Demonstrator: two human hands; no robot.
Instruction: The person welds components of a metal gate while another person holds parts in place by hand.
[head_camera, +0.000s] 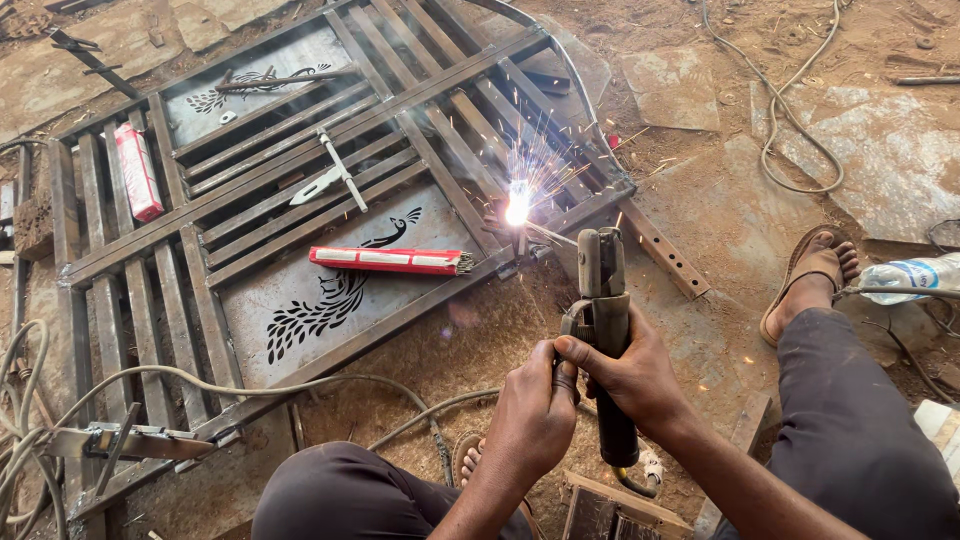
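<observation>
Both hands close round the welding electrode holder (606, 330) — the right hand (632, 375) in a full grip on its handle, the left hand (540, 410) wrapped beside and just below it, steadying; the rod runs forward to a bright arc (518, 203) throwing sparks at a corner joint of the metal gate frame (300, 210), which lies flat on the dirt floor; the bars and the peacock-cut panels already sit in place, so assembly looks far along, though this joint is unfinished; a red packet of electrodes (390, 260) rests on one panel.
</observation>
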